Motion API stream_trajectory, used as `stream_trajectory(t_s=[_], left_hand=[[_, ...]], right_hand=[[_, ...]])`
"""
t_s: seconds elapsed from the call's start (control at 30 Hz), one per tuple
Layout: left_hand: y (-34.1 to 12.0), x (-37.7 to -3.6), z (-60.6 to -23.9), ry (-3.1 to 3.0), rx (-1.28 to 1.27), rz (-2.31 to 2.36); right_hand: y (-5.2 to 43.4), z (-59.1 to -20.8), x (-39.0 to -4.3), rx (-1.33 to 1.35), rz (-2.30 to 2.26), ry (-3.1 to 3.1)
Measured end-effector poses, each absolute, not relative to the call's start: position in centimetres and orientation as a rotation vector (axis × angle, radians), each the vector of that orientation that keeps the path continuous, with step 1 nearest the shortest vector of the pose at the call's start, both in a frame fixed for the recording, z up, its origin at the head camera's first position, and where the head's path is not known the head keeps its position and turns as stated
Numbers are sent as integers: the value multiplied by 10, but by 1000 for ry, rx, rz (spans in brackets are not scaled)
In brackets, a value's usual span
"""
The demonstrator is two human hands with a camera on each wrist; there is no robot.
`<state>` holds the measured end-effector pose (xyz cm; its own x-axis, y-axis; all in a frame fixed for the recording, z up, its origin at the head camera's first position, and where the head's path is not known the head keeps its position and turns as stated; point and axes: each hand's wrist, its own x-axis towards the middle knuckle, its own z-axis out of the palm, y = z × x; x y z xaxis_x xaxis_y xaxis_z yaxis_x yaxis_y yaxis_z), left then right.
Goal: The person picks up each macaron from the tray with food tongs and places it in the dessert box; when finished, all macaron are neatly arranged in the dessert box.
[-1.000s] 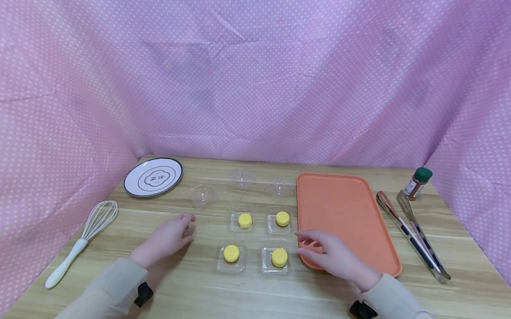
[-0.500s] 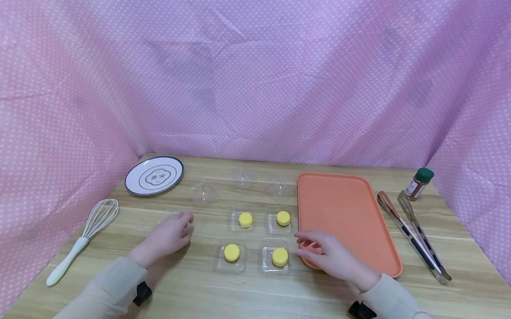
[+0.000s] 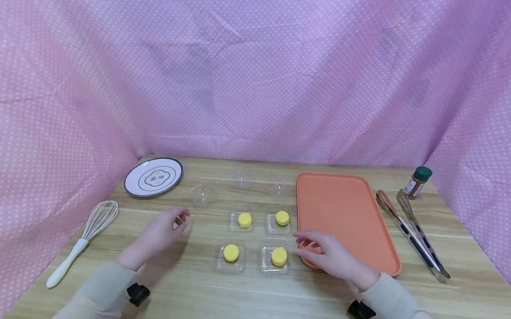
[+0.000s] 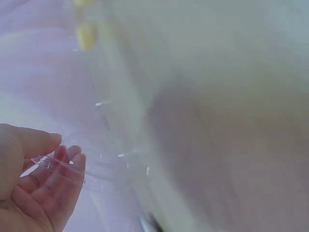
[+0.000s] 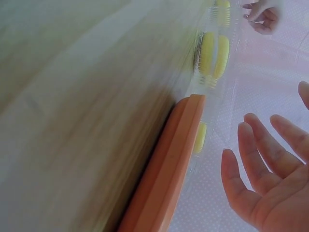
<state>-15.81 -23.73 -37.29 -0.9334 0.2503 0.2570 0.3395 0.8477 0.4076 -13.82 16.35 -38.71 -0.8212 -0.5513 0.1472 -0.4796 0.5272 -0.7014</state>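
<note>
Left hand [image 3: 158, 234] pinching a clear plastic cover [image 4: 104, 159], right hand [image 3: 330, 254] empty, fingers relaxed by the orange tray [image 3: 346, 209], yellow macarons [image 3: 279, 257] between them; too light a pinch could drop that cover

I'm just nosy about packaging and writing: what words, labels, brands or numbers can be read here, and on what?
No text can be read for certain.
Plate: dark characters at its centre, too small to read surely.
Label on the green-capped jar: too small and blurred.
Clear plastic piece in the left hand: no text visible.
</note>
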Motion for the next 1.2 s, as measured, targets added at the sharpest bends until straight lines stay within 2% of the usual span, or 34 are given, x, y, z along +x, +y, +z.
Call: stream_trajectory(t_s=[0.2,0.63,0.83,1.2], left_hand=[[-228,-156,-359,-2742,-341,-938],[-184,-161,-341,-2402,-94,-1938],[-163,-163,-338,-2300,-33,-2136],[-123,-167,-338,-2076,-67,-2317]], right_hand=[[159,-384,-139,-882,-1177,2666],[140,-377,-146,-792,-1223,2760],[132,-375,-152,-845,-1299,2809],[118,-372,-154,-880,-1368,2917]])
